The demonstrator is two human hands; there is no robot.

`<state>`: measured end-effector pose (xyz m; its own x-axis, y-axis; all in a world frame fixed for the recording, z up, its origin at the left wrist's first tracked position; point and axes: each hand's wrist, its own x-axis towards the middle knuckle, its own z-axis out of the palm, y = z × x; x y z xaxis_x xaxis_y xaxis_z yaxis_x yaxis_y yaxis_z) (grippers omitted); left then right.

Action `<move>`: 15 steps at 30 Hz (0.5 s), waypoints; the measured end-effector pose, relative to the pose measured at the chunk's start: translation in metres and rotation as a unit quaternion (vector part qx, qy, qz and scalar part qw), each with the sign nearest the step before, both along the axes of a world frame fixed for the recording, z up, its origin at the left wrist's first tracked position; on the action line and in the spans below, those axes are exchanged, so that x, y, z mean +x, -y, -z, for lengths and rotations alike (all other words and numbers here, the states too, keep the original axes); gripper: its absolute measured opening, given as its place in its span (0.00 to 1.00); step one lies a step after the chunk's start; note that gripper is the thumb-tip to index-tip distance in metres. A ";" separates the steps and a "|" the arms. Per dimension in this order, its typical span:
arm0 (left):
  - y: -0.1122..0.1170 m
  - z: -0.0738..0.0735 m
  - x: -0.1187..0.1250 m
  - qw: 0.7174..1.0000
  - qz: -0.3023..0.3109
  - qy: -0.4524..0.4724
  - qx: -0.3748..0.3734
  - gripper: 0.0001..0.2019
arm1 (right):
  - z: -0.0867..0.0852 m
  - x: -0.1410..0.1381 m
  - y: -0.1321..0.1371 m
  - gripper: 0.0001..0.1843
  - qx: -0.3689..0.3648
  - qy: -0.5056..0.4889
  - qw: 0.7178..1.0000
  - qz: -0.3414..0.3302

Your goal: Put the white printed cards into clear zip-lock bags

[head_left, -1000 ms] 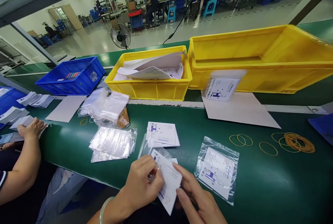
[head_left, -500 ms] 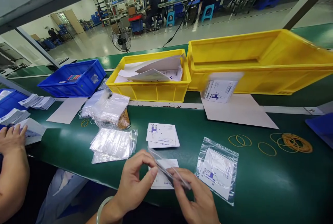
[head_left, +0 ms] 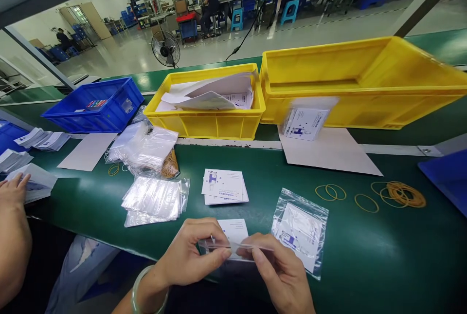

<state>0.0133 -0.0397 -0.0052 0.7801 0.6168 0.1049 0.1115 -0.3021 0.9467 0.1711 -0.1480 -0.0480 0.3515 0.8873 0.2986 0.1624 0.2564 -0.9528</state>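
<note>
Between my two hands is a thin clear plastic bag (head_left: 235,251), seen nearly edge-on. My left hand (head_left: 197,250) pinches its left end between thumb and fingers. My right hand (head_left: 279,265) pinches the right end the same way. Just behind the bag lies a white printed leaflet (head_left: 233,229), partly covered by the bag and fingers. Farther back rests a small stack of leaflets (head_left: 224,185). A filled zip bag (head_left: 301,233) with a leaflet inside lies flat beside my right hand. Left of the leaflets is a pile of clear bags (head_left: 155,199).
Yellow bins (head_left: 204,124) and a blue bin (head_left: 95,117) line the back. Rubber bands (head_left: 404,193) lie at right. More bagged leaflets (head_left: 304,123) lean against the large yellow bin. At far left, a co-worker's hand (head_left: 14,190) rests on a stack of papers.
My hands have turned the plastic bag from a slant to nearly level. My left hand has moved slightly down, and the whole view has shifted a little.
</note>
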 end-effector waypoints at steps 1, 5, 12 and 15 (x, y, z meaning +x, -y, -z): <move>0.000 0.000 0.000 1.000 0.002 0.002 0.003 0.07 | -0.001 0.001 -0.001 0.11 0.003 -0.001 1.000 -0.004; -0.001 0.003 0.000 1.000 0.003 0.005 0.003 0.10 | -0.003 0.004 -0.003 0.13 0.005 -0.001 1.000 -0.019; 0.002 0.005 0.005 1.000 -0.005 -0.002 -0.023 0.09 | 0.000 0.005 -0.004 0.14 -0.016 0.012 0.999 -0.037; 0.003 0.007 0.008 0.999 0.001 -0.020 -0.026 0.06 | 0.002 0.003 -0.004 0.14 -0.036 0.034 0.997 -0.065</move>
